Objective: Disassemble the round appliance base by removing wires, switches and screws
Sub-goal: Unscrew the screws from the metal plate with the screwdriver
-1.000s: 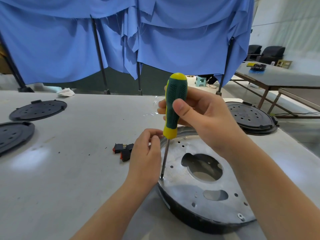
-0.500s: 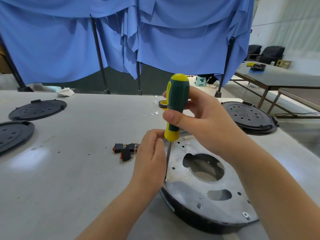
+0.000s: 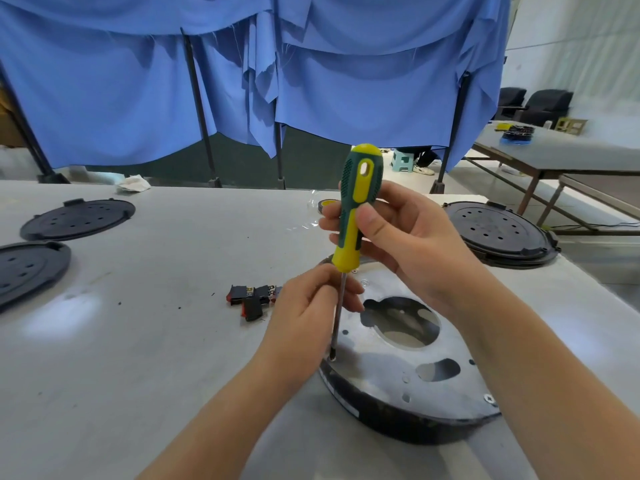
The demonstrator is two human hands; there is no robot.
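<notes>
While the right hand (image 3: pixel 408 247) grips the green-and-yellow screwdriver (image 3: pixel 356 202) by its handle, the left hand (image 3: pixel 311 317) pinches the shaft, its fingers (image 3: pixel 341 289) steadying the tip in a screw (image 3: pixel 333 358) at nine o'clock on the round appliance base (image 3: pixel 398 368), which sits near the bench (image 3: pixel 138 341) front. Keeping the shaft upright and pressing down should stop the tip slipping. Removed switches (image 3: pixel 252 299) lie just beyond at ten o'clock; black covers (image 3: pixel 78 218) lie well apart, leaving elbow room.
</notes>
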